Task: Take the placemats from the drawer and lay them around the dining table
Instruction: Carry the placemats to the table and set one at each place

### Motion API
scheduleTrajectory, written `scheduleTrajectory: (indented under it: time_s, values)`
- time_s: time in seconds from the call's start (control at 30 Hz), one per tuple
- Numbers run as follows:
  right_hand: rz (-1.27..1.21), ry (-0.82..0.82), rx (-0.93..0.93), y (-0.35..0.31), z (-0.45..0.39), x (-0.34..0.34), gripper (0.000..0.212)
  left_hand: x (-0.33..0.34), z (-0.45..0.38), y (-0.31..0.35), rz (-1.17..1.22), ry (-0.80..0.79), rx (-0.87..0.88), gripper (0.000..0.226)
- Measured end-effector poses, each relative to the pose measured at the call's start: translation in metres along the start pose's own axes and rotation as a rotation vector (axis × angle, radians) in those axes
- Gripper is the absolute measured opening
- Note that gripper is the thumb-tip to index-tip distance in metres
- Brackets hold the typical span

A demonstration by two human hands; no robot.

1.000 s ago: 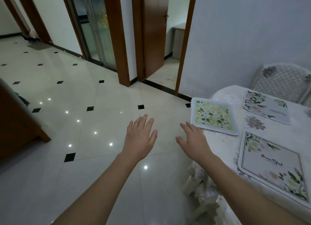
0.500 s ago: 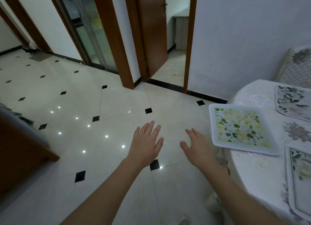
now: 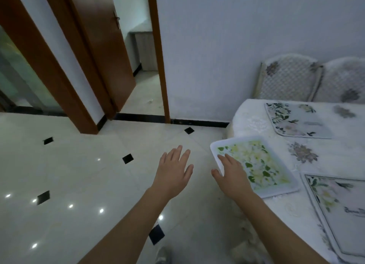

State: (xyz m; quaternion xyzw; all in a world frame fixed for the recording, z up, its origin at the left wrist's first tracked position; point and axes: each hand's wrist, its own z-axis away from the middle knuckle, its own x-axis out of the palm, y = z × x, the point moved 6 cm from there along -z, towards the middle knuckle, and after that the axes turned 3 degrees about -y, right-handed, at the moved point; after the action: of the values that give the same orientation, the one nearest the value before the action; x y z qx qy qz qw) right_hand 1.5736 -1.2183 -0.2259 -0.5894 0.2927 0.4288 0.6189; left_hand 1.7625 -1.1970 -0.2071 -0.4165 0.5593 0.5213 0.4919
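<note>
Three placemats lie on the dining table, which has a white lace cloth. A yellow-green floral placemat overhangs the table's left edge. A grey floral placemat lies farther back, and another floral placemat sits near the right edge of view. My right hand is flat with straight fingers over the left edge of the yellow-green mat; whether it touches I cannot tell. My left hand hovers open over the floor, holding nothing.
Two padded chair backs stand behind the table against a white wall. An open wooden door and doorway are at the back left, beside a glass sliding door. Glossy tiled floor spreads to the left.
The view has swung right, so the table is closer and more in view. My right hand moved from beside the yellow-green placemat to over its left edge. Both hands stay open.
</note>
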Motion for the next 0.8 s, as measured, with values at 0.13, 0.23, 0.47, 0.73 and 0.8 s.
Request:
scheduleTrajectory:
  time_s: [0.13,0.23,0.47,0.73,0.8]
  values:
    - [-0.039,0.123,0.185,0.012,-0.021,-0.018,0.058,-0.005,-0.066,0.010,0.056,-0.031,0.182,0.056]
    - [-0.079,0.212,0.323,0.018,-0.025,-0.028,0.058,-0.006,-0.106,0.027,0.053,-0.032,0.367,0.054]
    - [-0.213,0.339,0.605,0.060,-0.001,-0.040,0.059,0.003,-0.153,0.095,0.124,-0.080,0.665,0.057]
    - [-0.338,0.414,0.731,0.103,-0.019,-0.031,0.056,0.012,-0.191,0.122,0.070,-0.138,0.756,0.055]
    - [-0.387,0.418,0.731,0.107,-0.036,-0.024,0.057,0.011,-0.210,0.120,0.051,-0.137,0.746,0.055]
